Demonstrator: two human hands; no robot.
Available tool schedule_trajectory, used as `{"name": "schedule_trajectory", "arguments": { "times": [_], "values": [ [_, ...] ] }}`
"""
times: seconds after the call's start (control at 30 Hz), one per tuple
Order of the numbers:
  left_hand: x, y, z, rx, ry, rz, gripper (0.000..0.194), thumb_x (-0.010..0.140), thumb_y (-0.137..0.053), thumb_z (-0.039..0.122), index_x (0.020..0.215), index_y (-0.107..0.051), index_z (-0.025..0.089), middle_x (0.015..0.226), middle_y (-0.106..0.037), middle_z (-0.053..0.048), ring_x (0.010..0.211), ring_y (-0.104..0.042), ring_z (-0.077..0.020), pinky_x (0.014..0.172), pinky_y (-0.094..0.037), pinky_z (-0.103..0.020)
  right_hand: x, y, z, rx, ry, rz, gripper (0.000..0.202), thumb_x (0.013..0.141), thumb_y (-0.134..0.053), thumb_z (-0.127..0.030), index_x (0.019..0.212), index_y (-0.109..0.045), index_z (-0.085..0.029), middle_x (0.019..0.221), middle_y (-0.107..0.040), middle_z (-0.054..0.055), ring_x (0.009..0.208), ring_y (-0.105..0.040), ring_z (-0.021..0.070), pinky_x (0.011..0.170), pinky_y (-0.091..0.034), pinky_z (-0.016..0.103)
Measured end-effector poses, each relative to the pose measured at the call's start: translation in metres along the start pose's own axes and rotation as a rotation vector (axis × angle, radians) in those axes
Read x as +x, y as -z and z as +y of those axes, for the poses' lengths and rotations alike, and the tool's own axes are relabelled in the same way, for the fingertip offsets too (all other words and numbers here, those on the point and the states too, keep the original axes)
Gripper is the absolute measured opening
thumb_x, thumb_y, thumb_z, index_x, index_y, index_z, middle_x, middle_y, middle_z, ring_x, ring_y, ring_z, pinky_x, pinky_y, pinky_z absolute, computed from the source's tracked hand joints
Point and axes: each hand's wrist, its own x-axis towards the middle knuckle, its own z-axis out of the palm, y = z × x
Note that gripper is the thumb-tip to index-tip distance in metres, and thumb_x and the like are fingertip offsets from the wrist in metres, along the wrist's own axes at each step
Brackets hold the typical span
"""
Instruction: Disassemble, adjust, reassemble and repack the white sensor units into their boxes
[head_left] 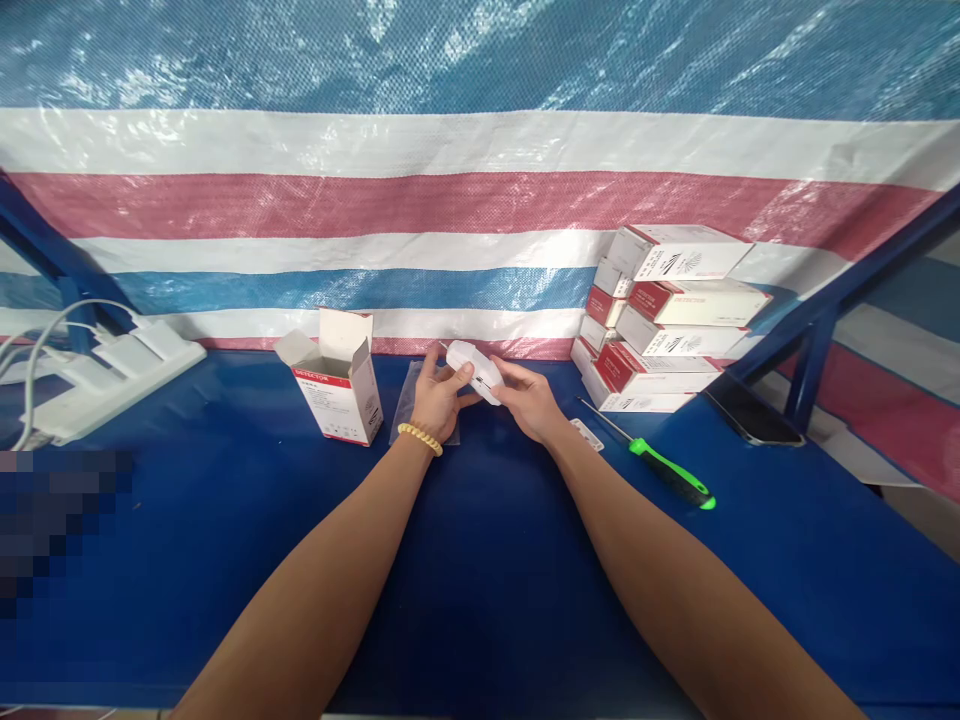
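Note:
A small white plastic detector (474,368) is held up between both my hands, tilted, with a dark marking or slot on its near side. My left hand (436,398), with a yellow coiled band at the wrist, grips its left end, thumb on top. The fingers of my right hand (527,398) pinch its right end. Beneath my left hand lies a clear plastic bag (406,402) on the blue table (480,560). Left of that, a white and red detector box (337,400) stands upright with its flaps open; its inside is hidden.
Several white and red boxes (667,330) are stacked at the back right. A green and black screwdriver (671,473) lies before them, near a small white card-like piece (587,434). A phone-like dark object (757,418) rests by the frame. Left is a power strip (112,385) with plugs.

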Motion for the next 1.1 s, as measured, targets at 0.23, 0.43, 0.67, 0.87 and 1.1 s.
{"name": "schedule_trajectory", "arguments": {
  "times": [0.23, 0.43, 0.67, 0.87, 1.1],
  "values": [
    [0.001, -0.001, -0.003, 0.083, -0.068, 0.035, 0.075, 0.071, -0.080, 0.033, 0.138, -0.047, 0.029, 0.110, -0.065, -0.005, 0.094, -0.066, -0.0195, 0.081, -0.059, -0.038, -0.001, -0.001, -0.003, 0.028, -0.030, -0.065, 0.056, 0.057, -0.087, -0.031, 0.112, -0.072, -0.026, 0.119, -0.071, 0.001, 0.123, -0.056, 0.0286, 0.110, -0.039, 0.048],
    [0.002, 0.001, -0.003, 0.161, -0.092, -0.023, 0.088, 0.062, -0.085, 0.036, 0.140, -0.046, 0.024, 0.124, -0.063, -0.011, 0.103, -0.065, -0.0267, 0.080, -0.060, -0.041, -0.004, -0.002, -0.006, 0.075, -0.013, -0.061, 0.060, 0.058, -0.085, -0.027, 0.116, -0.071, -0.026, 0.120, -0.070, 0.002, 0.123, -0.055, 0.0288, 0.109, -0.039, 0.048],
    [0.002, 0.002, -0.009, 0.350, -0.231, -0.123, 0.084, 0.062, -0.085, 0.039, 0.138, -0.053, 0.021, 0.128, -0.064, -0.009, 0.110, -0.063, -0.0274, 0.095, -0.053, -0.041, -0.002, 0.000, -0.003, 0.105, -0.010, -0.029, 0.063, 0.053, -0.089, -0.027, 0.113, -0.072, -0.028, 0.119, -0.070, 0.000, 0.125, -0.054, 0.0281, 0.111, -0.038, 0.047],
    [0.002, 0.003, -0.006, 0.397, -0.234, -0.153, 0.085, 0.059, -0.087, 0.037, 0.135, -0.056, 0.019, 0.116, -0.069, -0.008, 0.102, -0.064, -0.0261, 0.092, -0.053, -0.040, -0.002, 0.004, -0.005, 0.082, -0.008, -0.090, 0.064, 0.056, -0.088, -0.033, 0.117, -0.069, -0.028, 0.123, -0.068, 0.002, 0.127, -0.053, 0.0291, 0.110, -0.040, 0.049],
    [0.004, 0.004, -0.006, 0.531, -0.290, -0.153, 0.080, 0.061, -0.086, 0.038, 0.134, -0.058, 0.022, 0.119, -0.067, -0.007, 0.092, -0.064, -0.0218, 0.080, -0.053, -0.033, -0.005, 0.003, -0.010, 0.138, -0.013, -0.103, 0.057, 0.062, -0.085, -0.032, 0.116, -0.069, -0.030, 0.126, -0.067, 0.001, 0.126, -0.055, 0.0280, 0.110, -0.040, 0.049]
  ]
}}
